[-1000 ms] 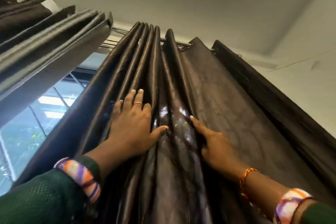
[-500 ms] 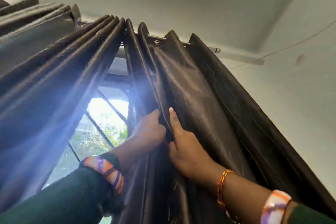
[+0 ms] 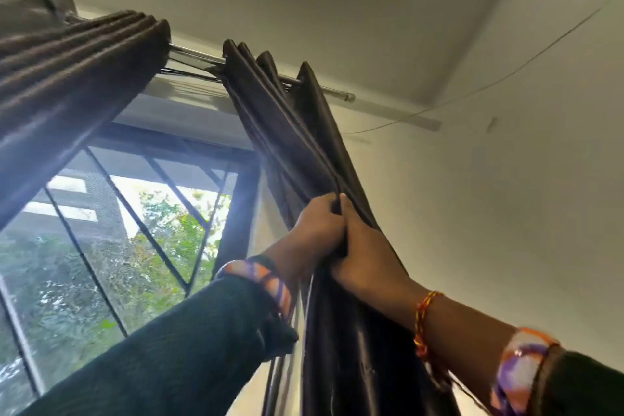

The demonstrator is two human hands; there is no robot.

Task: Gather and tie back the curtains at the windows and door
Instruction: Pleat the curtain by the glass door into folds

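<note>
Right-hand curtain panel (image 3: 297,132): dark brown, glossy fabric, bunched into tight vertical folds at center of frame. It hangs from the metal curtain rod (image 3: 332,91) in upper center and runs down past the bottom edge. The rod's capped end projects just past the panel's rightmost fold, w/ bare white wall (image 3: 506,213) to the right of it. Bare rod shows between this panel and the second curtain (image 3: 67,78), which is gathered at upper left, well apart.

Left hand (image 3: 315,230): fingers curled round the panel's left-side folds, center frame. Right hand (image 3: 366,260): touching the left hand, thumb up along the fabric, gripping the same bundle from the right; its other fingers are hidden behind the cloth.

Window (image 3: 118,230) w/ dark diagonal bars is exposed at lower left, foliage visible through it. Both forearms wear dark green sleeves w/ orange-purple cuffs; right wrist carries a red-yellow thread bracelet (image 3: 423,317).
</note>
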